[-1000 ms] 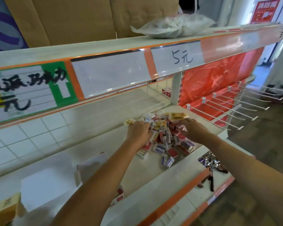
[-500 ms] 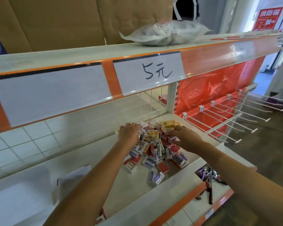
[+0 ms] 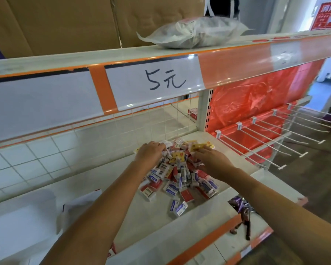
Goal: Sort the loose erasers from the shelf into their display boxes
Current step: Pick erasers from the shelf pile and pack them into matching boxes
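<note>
Both my hands on pile of loose erasers (image 3: 182, 173), middle of white shelf (image 3: 157, 213). Left hand (image 3: 149, 153) lies curled over pile's far-left edge; cannot tell if it holds any. Right hand (image 3: 211, 160) on right side, fingers reach toward yellow pack (image 3: 196, 146); grip unclear. Advice: rake pile nearer, sort by colour first, keep strays from front edge.

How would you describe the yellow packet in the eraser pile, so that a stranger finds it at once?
Find the sign reading 5元 on the upper shelf edge, then look straight down to the pile of erasers. The yellow packet lies near the top, between the two hands; its neighbours are mostly red or white with blue.
</note>
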